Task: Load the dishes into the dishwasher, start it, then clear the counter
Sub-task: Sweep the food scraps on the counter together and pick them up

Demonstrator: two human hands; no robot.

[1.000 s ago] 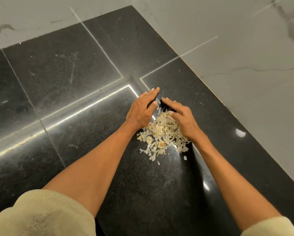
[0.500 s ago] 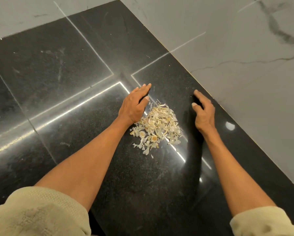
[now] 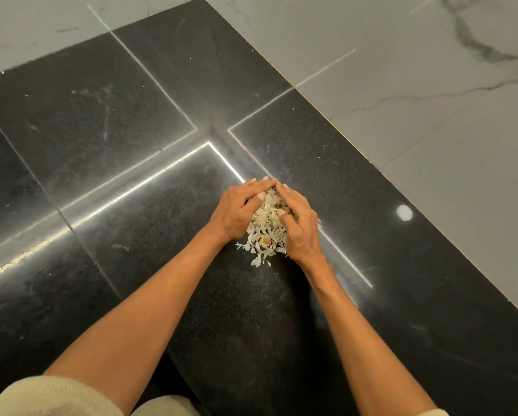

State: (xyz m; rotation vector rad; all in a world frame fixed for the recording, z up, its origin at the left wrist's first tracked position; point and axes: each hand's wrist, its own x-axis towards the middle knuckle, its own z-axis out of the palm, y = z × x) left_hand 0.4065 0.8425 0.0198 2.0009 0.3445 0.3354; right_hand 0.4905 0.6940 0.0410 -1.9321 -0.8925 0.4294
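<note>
head view, looking down at a black polished counter [image 3: 137, 121] with thin pale seams crossing it and bright light streaks reflected on the surface.

pile of pale scraps [image 3: 266, 232]: whitish-cream, papery flakes and small round bits, looks like peelings; exact material cannot be told. it sits on the black counter just right of the seam crossing, near the counter's right edge but apart from it.

left hand [image 3: 239, 210]: set on edge against the left side of the pile, fingers straight and close together, angled up and to the right. thumb lies over the top of the scraps. it presses the pile, not curled round anything.

right hand [image 3: 296, 223]: against the right side of the pile, fingers extended up and to the left, only slightly bent, thumb tip resting on the scraps. pressing, not clenched.

fingertips of the two hands meet at the far end of the pile, forming a tent shape over it. the near end of the pile shows between the wrists; a few loose flakes lie just outside the cupped hands at the near-left edge.

both forearms bare; cream knit sleeves [image 3: 50, 397] pushed up at the bottom of the frame.

right of the counter and beyond its far edge: grey-white marble-pattern surface [image 3: 431, 100] with dark veins. a round light reflection [image 3: 404, 212] shows on the black counter near its right edge.
</note>
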